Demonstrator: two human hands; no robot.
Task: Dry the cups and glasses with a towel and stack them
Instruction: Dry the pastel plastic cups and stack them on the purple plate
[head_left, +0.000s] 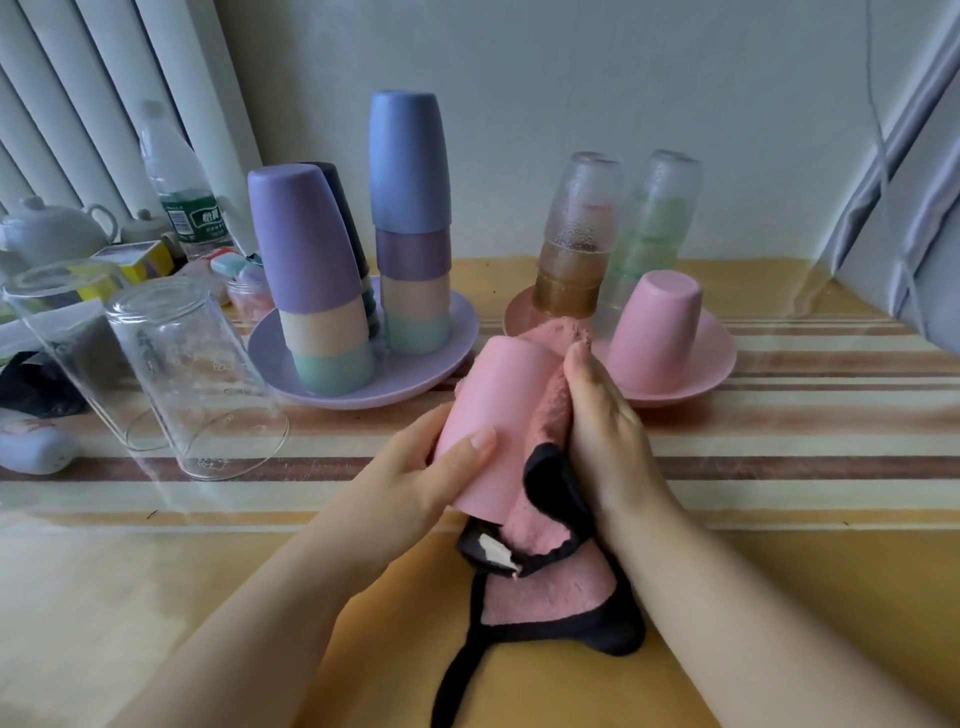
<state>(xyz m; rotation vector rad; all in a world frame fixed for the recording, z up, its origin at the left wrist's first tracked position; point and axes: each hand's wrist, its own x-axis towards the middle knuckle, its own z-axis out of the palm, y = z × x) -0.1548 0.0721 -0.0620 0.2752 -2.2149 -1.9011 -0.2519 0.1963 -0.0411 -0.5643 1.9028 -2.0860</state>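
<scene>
My left hand (415, 483) grips a pink plastic cup (493, 415), held tilted with its base pointing away from me. My right hand (602, 415) presses a pink towel with black trim (545, 571) against the cup's right side; the towel's tail lies on the table. Another pink cup (654, 332) stands upside down on a pink plate (717, 369). Two stacks of textured glasses (576, 234) (654, 223) stand upside down behind it. Two stacks of pastel cups (317, 280) (410, 218) stand on a purple plate (447, 364). Two clear glasses (192, 374) (67, 332) stand upside down at left.
The table (779, 467) carries a striped yellow cloth under clear plastic. At far left sit a water bottle (176, 182), a white teapot (52, 234), small boxes and jars. A radiator stands at back left, a grey curtain (909, 182) at right.
</scene>
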